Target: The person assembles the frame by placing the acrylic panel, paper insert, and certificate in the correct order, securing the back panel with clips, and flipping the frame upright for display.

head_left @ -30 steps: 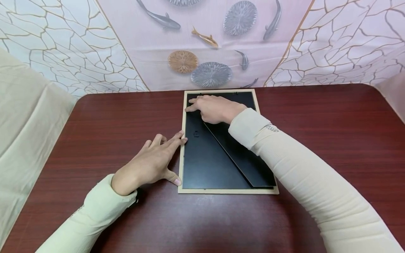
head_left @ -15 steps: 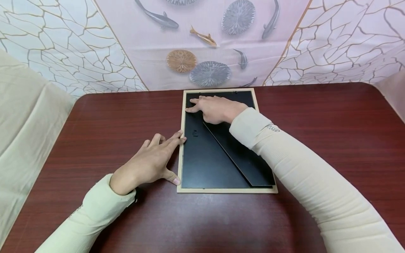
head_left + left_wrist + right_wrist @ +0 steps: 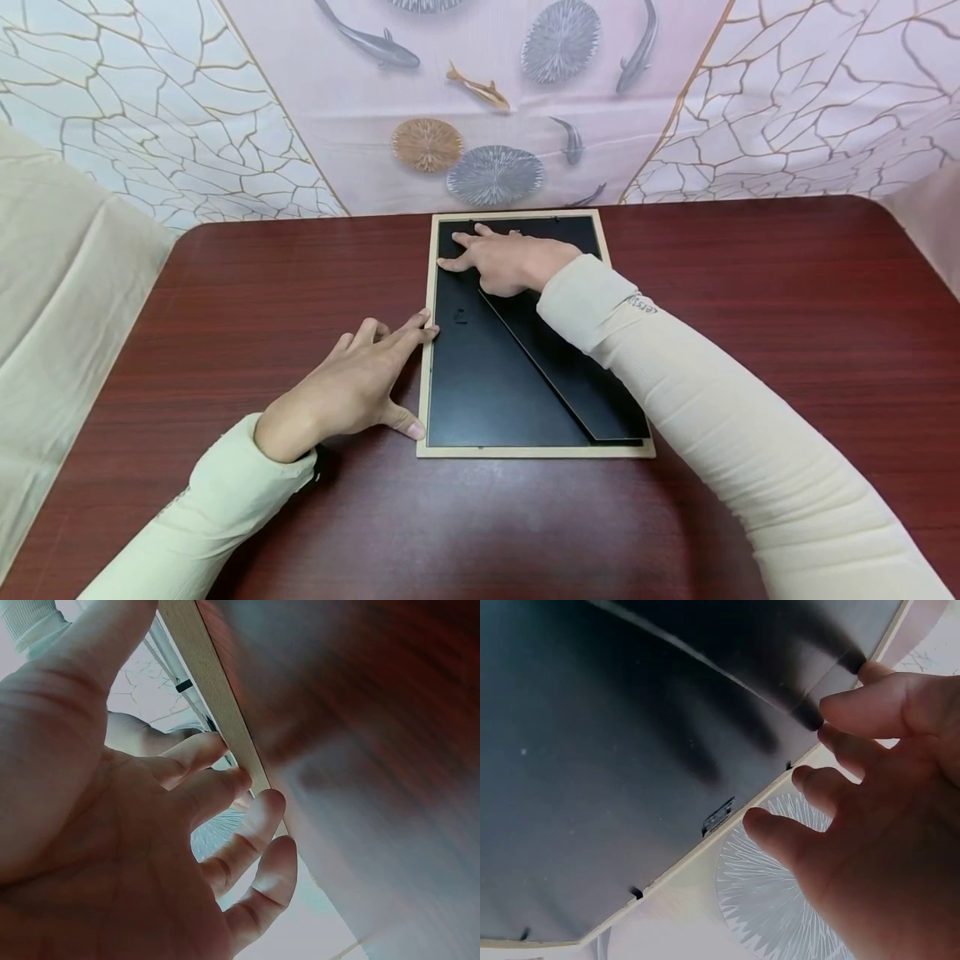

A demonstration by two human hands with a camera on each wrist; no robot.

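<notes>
A picture frame [image 3: 525, 452] with a pale wood rim lies back side up, its black backing board [image 3: 487, 392] showing. On the right part of the backing lies a black easel stand [image 3: 592, 396] with a slanted edge. My left hand [image 3: 348, 383] rests at the frame's left side, thumb near the lower corner, other fingertips along the wood rim [image 3: 214, 682]. My right hand [image 3: 517, 262] reaches over the upper part of the backing, fingers spread, a fingertip close to the left rim. In the right wrist view, small black tabs [image 3: 636, 892] and a hanger [image 3: 718, 817] line the rim.
The frame lies on a dark red wood table [image 3: 787, 292], near its far edge. Behind rises a patterned cloth [image 3: 495, 175] with fish and round motifs. Beige cloth [image 3: 60, 333] hangs along the left side. The right sleeve [image 3: 712, 417] passes over the frame's right edge.
The right hand's fingers have shifted and spread slightly over the upper backing. The left hand keeps its place at the rim. The whole view has drifted a little.
</notes>
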